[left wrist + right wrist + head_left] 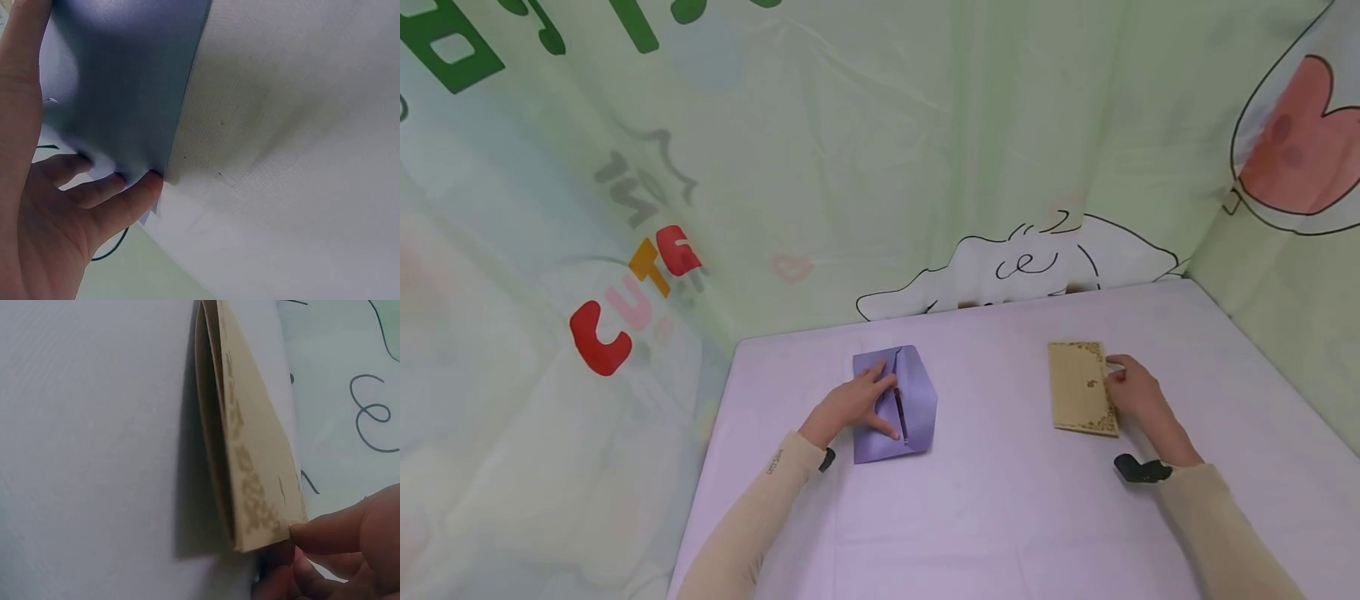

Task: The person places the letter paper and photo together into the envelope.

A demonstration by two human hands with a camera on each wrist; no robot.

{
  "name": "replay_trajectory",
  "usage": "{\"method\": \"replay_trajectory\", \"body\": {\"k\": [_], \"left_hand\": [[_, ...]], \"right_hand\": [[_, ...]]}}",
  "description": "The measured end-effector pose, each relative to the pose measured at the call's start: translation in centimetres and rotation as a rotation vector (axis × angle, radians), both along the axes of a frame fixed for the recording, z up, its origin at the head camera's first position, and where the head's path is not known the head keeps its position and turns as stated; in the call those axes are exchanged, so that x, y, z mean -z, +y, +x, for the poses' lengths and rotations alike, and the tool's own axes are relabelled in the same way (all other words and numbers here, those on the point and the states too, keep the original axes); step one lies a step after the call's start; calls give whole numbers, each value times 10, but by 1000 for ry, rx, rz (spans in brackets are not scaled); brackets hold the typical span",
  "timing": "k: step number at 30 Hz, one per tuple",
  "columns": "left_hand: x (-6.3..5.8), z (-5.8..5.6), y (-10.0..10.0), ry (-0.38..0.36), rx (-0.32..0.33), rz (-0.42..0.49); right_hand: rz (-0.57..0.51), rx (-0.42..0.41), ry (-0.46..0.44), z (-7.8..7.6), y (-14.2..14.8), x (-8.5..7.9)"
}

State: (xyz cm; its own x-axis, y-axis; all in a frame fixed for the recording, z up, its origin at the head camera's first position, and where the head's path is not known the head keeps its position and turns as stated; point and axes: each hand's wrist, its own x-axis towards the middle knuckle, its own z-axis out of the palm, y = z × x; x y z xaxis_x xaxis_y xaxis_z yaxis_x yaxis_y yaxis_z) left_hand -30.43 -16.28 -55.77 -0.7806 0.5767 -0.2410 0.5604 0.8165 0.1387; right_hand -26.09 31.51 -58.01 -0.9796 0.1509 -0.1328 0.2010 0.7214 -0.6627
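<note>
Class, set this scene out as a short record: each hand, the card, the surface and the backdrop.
Left hand: fingers spread, touching the purple envelope
Right hand: pinching the right edge of the tan card
Card: layered, brown ornament at corners
Surface: pale lilac cloth
Backdrop: printed curtain

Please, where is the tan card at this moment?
In the head view, the tan card is to the right of the purple envelope, its right edge pinched by the right hand.
</note>
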Motion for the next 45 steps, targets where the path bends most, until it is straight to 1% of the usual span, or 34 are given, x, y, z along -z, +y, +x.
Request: {"method": "replay_trajectory", "body": {"k": [7, 18, 27, 32, 45], "left_hand": [[0, -1, 0, -9, -11, -19], [-2, 0, -1, 11, 4, -2], [-4, 0, 0, 10, 3, -4], [-5, 1, 0, 5, 6, -3], [-5, 0, -1, 6, 12, 7]], "right_hand": [[-55, 33, 32, 0, 1, 3], [-123, -9, 20, 1, -9, -2], [-150, -90, 36, -1, -34, -14], [-169, -116, 34, -4, -48, -18], [-210, -165, 21, -10, -91, -16]]}}
